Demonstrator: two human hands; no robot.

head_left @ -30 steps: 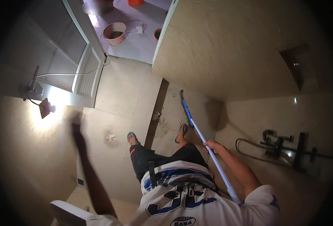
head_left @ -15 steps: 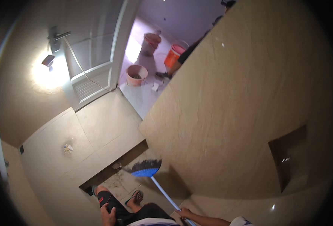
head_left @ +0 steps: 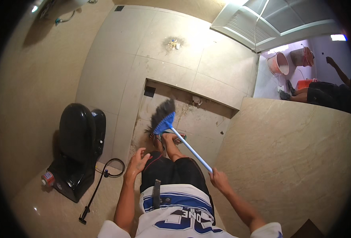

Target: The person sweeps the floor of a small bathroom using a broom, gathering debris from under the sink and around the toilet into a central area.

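Observation:
My right hand is closed around the upper part of a broom's light-blue handle. The broom has a blue head and dark bristles. It slants up and leftward from my hand, its bristles over the sunken tiled floor just ahead of my sandalled feet. My left hand is held beside my left thigh with its fingers apart and nothing in it. Against the step wall lies a pale clump, and dirt speckles the tiles near it. Whether the bristles touch the floor, I cannot tell.
A black toilet stands at the left, with a red container and a black hose by it. A small debris pile sits on the raised floor. Beyond the doorway are buckets and another person.
My view has swung left and down, bringing the toilet into sight. The broom head has moved closer to my feet, still in my right hand. My left hand has come off my thigh.

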